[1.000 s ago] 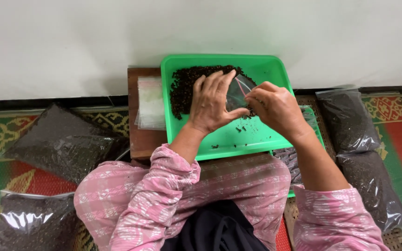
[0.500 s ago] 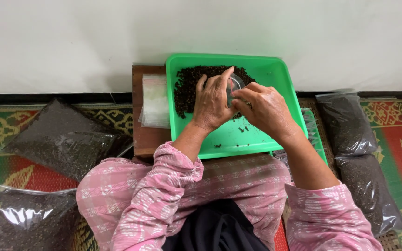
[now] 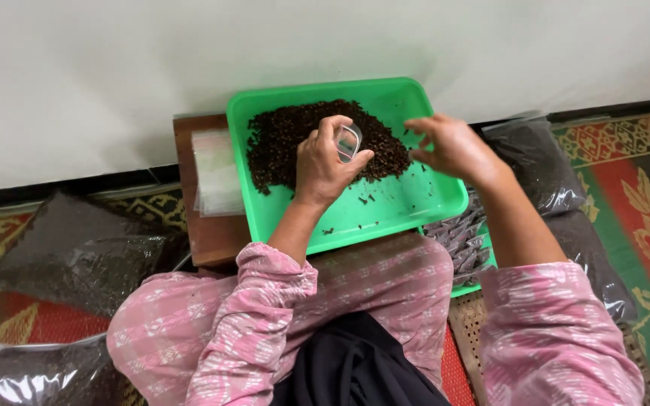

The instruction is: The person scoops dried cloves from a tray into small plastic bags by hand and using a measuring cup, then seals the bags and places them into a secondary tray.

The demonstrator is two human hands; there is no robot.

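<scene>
Our right hand (image 3: 453, 146) has pulled away toward 3 o'clock, fingers spread and empty. Our left hand (image 3: 325, 165) pinches a small clear bag (image 3: 347, 141) (mouth open) over the dark grains (image 3: 295, 135) in the green tray (image 3: 385, 214).

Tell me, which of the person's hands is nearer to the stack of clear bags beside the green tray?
Left. The left hand is over the green tray, closer to the stack of clear bags; the right hand hovers near the tray's far side.

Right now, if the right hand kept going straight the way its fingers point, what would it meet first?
The right hand points left over the green tray. It would likely first meet the small clear bag pinched in the left hand, above the dark heap; depth is unclear.
</scene>
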